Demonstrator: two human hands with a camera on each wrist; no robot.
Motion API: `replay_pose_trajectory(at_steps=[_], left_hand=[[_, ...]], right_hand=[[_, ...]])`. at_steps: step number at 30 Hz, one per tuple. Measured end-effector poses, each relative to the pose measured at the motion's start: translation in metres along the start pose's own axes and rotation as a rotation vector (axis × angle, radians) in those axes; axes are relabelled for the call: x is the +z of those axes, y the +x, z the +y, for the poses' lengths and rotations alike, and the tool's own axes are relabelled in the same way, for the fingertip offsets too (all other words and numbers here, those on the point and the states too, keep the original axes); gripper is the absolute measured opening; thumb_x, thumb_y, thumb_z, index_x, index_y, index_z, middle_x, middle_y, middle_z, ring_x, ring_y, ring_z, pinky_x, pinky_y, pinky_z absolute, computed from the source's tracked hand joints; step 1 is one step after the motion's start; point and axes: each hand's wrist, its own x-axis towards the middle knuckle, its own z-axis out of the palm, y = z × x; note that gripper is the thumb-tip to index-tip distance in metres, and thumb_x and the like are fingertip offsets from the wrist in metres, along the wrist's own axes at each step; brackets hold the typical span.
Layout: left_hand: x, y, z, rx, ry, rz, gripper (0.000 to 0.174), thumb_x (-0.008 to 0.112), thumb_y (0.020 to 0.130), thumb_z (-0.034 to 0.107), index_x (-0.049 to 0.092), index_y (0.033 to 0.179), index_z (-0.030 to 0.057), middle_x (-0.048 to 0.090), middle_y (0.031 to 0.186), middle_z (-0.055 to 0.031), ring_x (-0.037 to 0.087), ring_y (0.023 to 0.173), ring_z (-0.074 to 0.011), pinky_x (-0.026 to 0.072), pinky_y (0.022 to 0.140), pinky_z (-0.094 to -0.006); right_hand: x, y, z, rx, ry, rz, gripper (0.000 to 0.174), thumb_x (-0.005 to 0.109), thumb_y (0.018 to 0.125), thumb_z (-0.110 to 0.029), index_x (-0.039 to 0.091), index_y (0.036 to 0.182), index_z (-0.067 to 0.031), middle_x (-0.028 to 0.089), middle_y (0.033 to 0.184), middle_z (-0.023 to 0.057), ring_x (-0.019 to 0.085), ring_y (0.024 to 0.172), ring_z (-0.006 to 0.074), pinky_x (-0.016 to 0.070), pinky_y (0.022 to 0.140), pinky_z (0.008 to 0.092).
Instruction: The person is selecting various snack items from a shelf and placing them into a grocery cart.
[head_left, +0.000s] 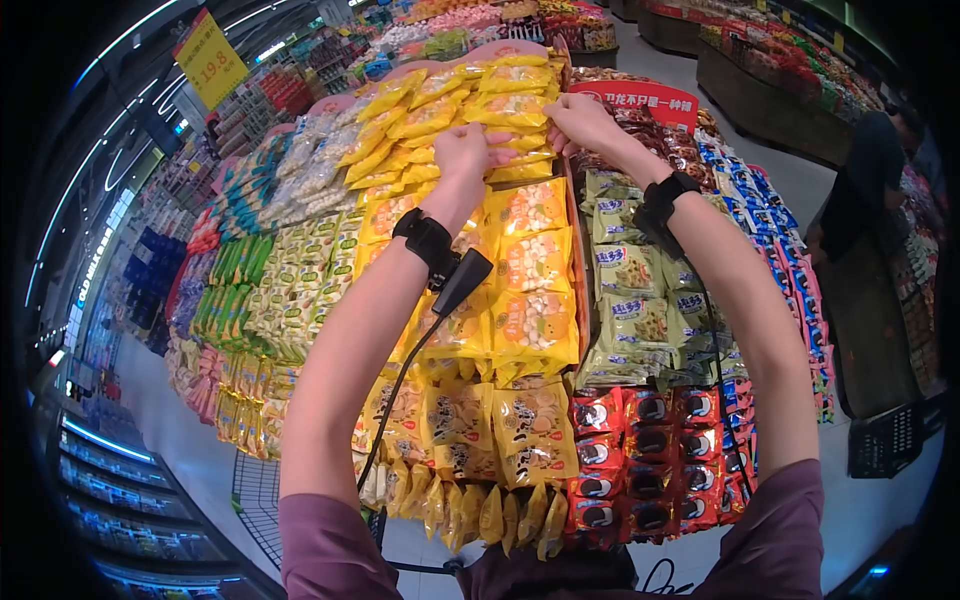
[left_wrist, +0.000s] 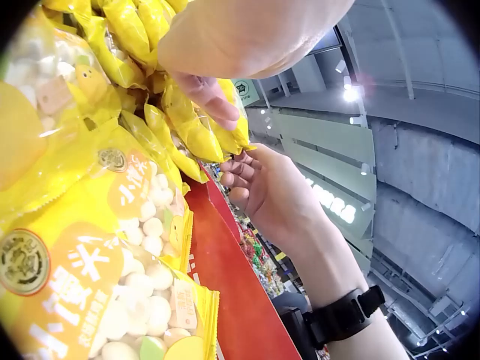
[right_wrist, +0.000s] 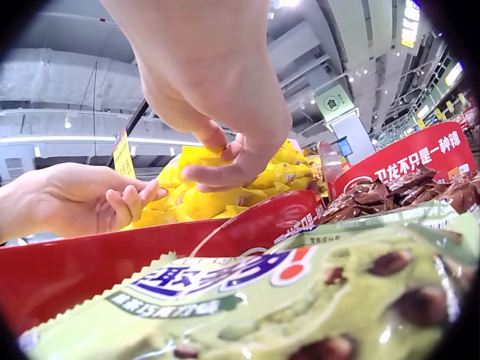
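Note:
Yellow bags of round white snacks lie in a heap at the top of the sloping display. My right hand (head_left: 585,122) pinches the crimped end of one yellow snack bag (left_wrist: 187,124) at the heap's right edge, between thumb and fingers. Beside it, my left hand (head_left: 460,152) reaches over the same heap. Its fingers (left_wrist: 214,101) lie fairly straight against the yellow bag in the left wrist view. From the right wrist view, the left fingers appear loosely bent at the bag's near side.
Flat yellow bags (head_left: 535,262) fill the slope below my hands. A red divider (left_wrist: 236,277) separates them from green snack packs (head_left: 632,270) on the right. Red packs (head_left: 650,455) line the front. A red sign (head_left: 645,102) stands behind, and a person (head_left: 865,175) is at far right.

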Motion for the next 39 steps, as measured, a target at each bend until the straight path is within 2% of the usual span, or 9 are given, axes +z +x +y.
replay_pose_trajectory(at_steps=[4, 7, 10, 13, 16, 19, 28, 34, 39], left_hand=[[0.004, -0.01, -0.003, 0.059, 0.059, 0.039, 0.025, 0.055, 0.097, 0.016, 0.052, 0.107, -0.0066, 0.067, 0.083, -0.0173, 0.067, 0.06, -0.0255, 0.0544, 0.057, -0.0341], [0.006, -0.028, 0.004, 0.654, 0.786, 0.094, 0.028, 0.06, 0.093, 0.011, 0.053, 0.114, -0.0043, 0.066, 0.096, -0.0151, 0.066, 0.08, -0.0255, 0.0532, 0.073, -0.0392], [0.001, -0.008, 0.004, 1.172, 1.108, 0.023, 0.037, 0.063, 0.088, 0.01, 0.053, 0.122, -0.0019, 0.064, 0.113, -0.0179, 0.061, 0.105, -0.032, 0.0472, 0.091, -0.0467], [-0.006, 0.006, -0.007, 1.055, 1.302, -0.133, 0.046, 0.064, 0.089, 0.014, 0.049, 0.131, 0.0001, 0.057, 0.129, -0.0195, 0.049, 0.125, -0.0359, 0.04, 0.102, -0.0482], [-0.009, 0.015, -0.012, 1.095, 1.36, -0.137, 0.055, 0.066, 0.089, 0.018, 0.045, 0.137, 0.0018, 0.052, 0.137, -0.02, 0.046, 0.129, -0.0359, 0.0403, 0.103, -0.0476], [-0.012, 0.016, -0.008, 1.071, 1.363, -0.198, 0.06, 0.067, 0.089, 0.02, 0.042, 0.14, 0.0028, 0.05, 0.138, -0.0199, 0.045, 0.13, -0.0358, 0.0396, 0.105, -0.0476], [-0.018, 0.023, -0.002, 1.061, 1.305, -0.268, 0.067, 0.077, 0.077, 0.007, 0.045, 0.136, 0.0041, 0.057, 0.128, -0.0198, 0.053, 0.118, -0.0391, 0.0463, 0.097, -0.0449], [-0.015, 0.021, -0.003, 1.119, 1.256, -0.235, 0.067, 0.079, 0.074, 0.006, 0.047, 0.133, 0.0035, 0.058, 0.125, -0.02, 0.054, 0.116, -0.0399, 0.0468, 0.095, -0.0459], [-0.014, 0.021, -0.003, 1.126, 1.283, -0.231, 0.067, 0.079, 0.073, 0.007, 0.047, 0.132, 0.0019, 0.057, 0.127, -0.0203, 0.054, 0.117, -0.0397, 0.0463, 0.095, -0.0453]], right_hand=[[0.0, 0.012, 0.008, -0.037, -0.029, 0.041, 0.034, 0.052, 0.095, -0.026, 0.061, 0.09, 0.0073, 0.068, 0.077, 0.0108, 0.067, 0.06, 0.0163, 0.0551, 0.055, 0.0285], [0.0, 0.014, 0.013, -0.093, -0.033, 0.091, 0.039, 0.05, 0.093, -0.023, 0.064, 0.083, 0.0122, 0.07, 0.073, 0.0146, 0.069, 0.059, 0.0199, 0.0569, 0.055, 0.0305], [0.001, 0.013, 0.01, -0.09, -0.004, 0.111, 0.038, 0.052, 0.093, -0.023, 0.065, 0.082, 0.0106, 0.07, 0.071, 0.0126, 0.068, 0.057, 0.0179, 0.0563, 0.055, 0.0296], [0.004, 0.011, 0.007, -0.066, 0.018, 0.124, 0.036, 0.054, 0.093, -0.023, 0.066, 0.081, 0.0092, 0.069, 0.07, 0.0115, 0.066, 0.055, 0.0166, 0.0553, 0.054, 0.0289], [0.002, 0.011, 0.006, -0.051, 0.014, 0.097, 0.035, 0.054, 0.093, -0.022, 0.065, 0.081, 0.0084, 0.07, 0.072, 0.0113, 0.065, 0.055, 0.0157, 0.0538, 0.052, 0.0287], [0.002, 0.014, 0.006, 0.008, -0.005, 0.045, 0.033, 0.055, 0.095, -0.028, 0.062, 0.085, 0.0023, 0.066, 0.071, 0.0049, 0.062, 0.057, 0.0109, 0.0498, 0.052, 0.0257], [-0.002, -0.002, -0.008, 0.131, 0.217, 0.026, 0.029, 0.056, 0.096, -0.019, 0.06, 0.105, 0.0085, 0.067, 0.084, 0.0116, 0.067, 0.07, 0.0162, 0.0577, 0.06, 0.0252], [0.006, 0.007, 0.001, 0.117, 0.331, 0.083, 0.011, 0.063, 0.084, -0.001, 0.063, 0.088, 0.0097, 0.067, 0.08, 0.0115, 0.07, 0.066, 0.0172, 0.057, 0.057, 0.0245], [0.0, 0.0, 0.004, -0.01, 0.202, -0.024, 0.041, 0.059, 0.088, -0.001, 0.049, 0.123, 0.0192, 0.066, 0.095, 0.0172, 0.068, 0.076, 0.0163, 0.0547, 0.067, 0.0239]])
